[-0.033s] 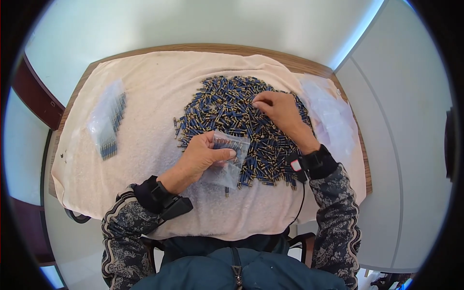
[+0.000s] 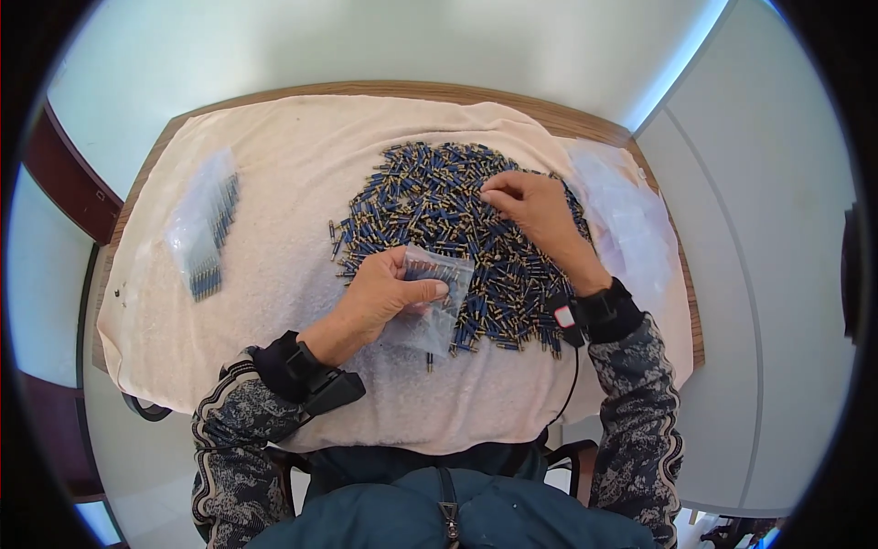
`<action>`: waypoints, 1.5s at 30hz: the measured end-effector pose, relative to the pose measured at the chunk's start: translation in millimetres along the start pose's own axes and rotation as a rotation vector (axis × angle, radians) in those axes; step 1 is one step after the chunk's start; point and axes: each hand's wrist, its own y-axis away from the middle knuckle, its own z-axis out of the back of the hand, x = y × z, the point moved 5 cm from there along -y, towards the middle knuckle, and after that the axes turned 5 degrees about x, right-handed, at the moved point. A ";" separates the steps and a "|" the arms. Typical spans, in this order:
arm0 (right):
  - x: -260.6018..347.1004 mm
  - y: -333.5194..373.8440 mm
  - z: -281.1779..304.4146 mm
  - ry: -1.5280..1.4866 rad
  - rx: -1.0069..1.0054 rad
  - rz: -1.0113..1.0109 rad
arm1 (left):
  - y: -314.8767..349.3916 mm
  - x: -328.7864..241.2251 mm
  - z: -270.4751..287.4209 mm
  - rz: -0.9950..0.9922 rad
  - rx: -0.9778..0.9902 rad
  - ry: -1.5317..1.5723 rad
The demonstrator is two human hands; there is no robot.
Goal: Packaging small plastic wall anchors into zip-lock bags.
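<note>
A large heap of small blue and brass-coloured pins [image 2: 430,206] lies on a cream cloth [image 2: 293,165] in the middle of the table. My left hand [image 2: 384,293] holds a small clear plastic bag [image 2: 434,302] with a few of the pins in it, at the heap's near edge. My right hand [image 2: 535,210] rests on the right part of the heap, its fingertips pinched together among the pins; what they grip is too small to tell. One loose pin [image 2: 428,363] lies just below the bag.
Filled clear bags of the same pins [image 2: 206,238] lie in a row at the left of the cloth. Empty clear bags [image 2: 622,220] are stacked at the right. The wooden table edge [image 2: 412,89] shows at the back; a dark chair part [image 2: 64,174] stands left.
</note>
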 end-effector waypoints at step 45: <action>24.4 46.7 -25.6 -0.861 0.244 -0.404 | 0.4 -0.1 -1.4 -0.026 -0.025 -0.058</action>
